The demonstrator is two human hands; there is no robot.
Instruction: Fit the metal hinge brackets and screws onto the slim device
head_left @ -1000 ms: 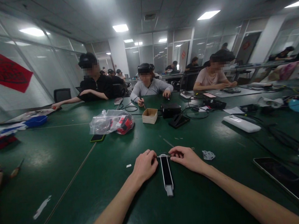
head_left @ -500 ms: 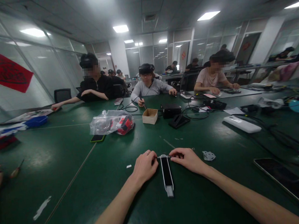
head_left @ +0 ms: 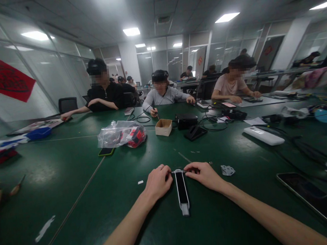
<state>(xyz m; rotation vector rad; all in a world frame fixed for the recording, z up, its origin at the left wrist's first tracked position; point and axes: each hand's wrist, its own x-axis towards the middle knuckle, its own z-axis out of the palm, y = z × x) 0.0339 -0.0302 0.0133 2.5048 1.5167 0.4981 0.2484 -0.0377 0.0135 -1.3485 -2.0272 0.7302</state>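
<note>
A long, narrow device point(head_left: 181, 191) with a black face, a pale frame and a grey tab at its near end lies on the green table. Small pins or a thin rod stick out sideways at its far end. My left hand point(head_left: 159, 180) rests on the table with its fingertips pinched at the left end of that rod. On the opposite side my right hand point(head_left: 203, 175) pinches the right end between thumb and finger. The fingers partly hide both rod ends. To the right of my right hand sits a grey bracket-like piece point(head_left: 227, 170) with holes.
A white scrap point(head_left: 140, 182) lies left of my left hand. Farther off are a plastic bag point(head_left: 110, 135), an open box point(head_left: 164, 128) and a black stand point(head_left: 195, 132). On the right lie a white power bank-like block point(head_left: 263, 135), cables and a phone point(head_left: 313, 197). Co-workers sit opposite.
My right hand's fingers have closed in a little toward the rod end since the first frame. My left hand and the device look unchanged.
</note>
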